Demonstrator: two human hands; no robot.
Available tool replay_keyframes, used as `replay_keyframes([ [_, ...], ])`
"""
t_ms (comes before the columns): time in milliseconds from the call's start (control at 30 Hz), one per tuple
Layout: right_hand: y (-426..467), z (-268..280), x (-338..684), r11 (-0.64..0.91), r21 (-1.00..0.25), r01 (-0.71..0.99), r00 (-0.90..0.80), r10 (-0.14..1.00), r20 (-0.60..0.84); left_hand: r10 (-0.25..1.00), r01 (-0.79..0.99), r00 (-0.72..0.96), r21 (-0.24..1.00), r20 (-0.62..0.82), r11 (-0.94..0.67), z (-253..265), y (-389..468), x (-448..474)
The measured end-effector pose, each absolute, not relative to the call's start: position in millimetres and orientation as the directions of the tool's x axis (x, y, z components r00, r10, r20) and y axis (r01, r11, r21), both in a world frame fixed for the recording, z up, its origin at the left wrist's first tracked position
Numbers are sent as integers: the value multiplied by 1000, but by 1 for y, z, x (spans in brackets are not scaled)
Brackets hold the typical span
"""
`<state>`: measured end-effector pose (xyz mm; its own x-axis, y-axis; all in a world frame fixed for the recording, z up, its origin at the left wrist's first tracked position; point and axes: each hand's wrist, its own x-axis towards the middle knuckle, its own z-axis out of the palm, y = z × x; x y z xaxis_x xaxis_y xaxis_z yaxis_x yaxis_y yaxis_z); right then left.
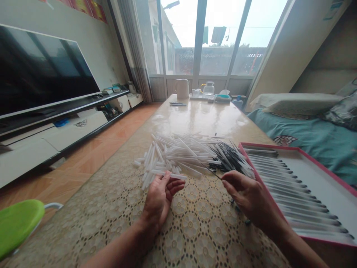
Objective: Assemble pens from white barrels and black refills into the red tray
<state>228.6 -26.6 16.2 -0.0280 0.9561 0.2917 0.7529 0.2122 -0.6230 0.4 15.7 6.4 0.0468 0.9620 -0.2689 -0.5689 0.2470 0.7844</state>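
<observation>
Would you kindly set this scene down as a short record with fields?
Left hand: holds one slim whitish cylindrical tube
Right hand: pinches one thin dark rod
Centre: loose heap of whitish tubes
Right of centre: pile of thin black and whitish pieces
Far right: shallow pink-rimmed box, holding dark-tipped tubes
Far end: beige pitcher

Reaches in from lower edge of view with both arms bare. Slants left forearm (122,245) up toward right; cups left hand (158,197), palm turned inward and partly upward. Presses thumb (166,178) toward forefinger, extends other fingers (177,183) loosely to right, slightly bent. Angles right forearm (292,242) up toward left; shows back of right hand (248,193), brings thumb and forefinger together in pinch grip, curls remaining fingers under. Holds hands well apart, roughly level.
</observation>
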Motion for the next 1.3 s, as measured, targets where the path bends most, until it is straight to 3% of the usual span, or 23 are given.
replay_keyframes([
  [233,-30,17,215,250,-696,673,-32,950,310,952,-588,-28,775,-305,231,7,19,-1],
  [500,-31,20,210,270,-706,655,-60,950,308,961,-556,32,794,-276,247,5,17,2],
  [700,-31,15,212,224,-800,557,-7,964,265,967,-588,81,772,-241,242,6,16,1],
  [833,-33,10,205,191,-849,493,-88,982,170,965,-568,178,780,-194,262,4,12,3],
  [967,-38,7,188,212,-887,410,-128,976,174,871,-465,439,775,-219,429,0,5,5],
  [1067,-38,11,184,208,-913,352,-142,976,167,849,-495,464,720,-254,486,0,5,3],
  [1300,-18,8,237,63,-755,653,252,922,295,908,-726,270,552,-320,410,7,11,-2],
])
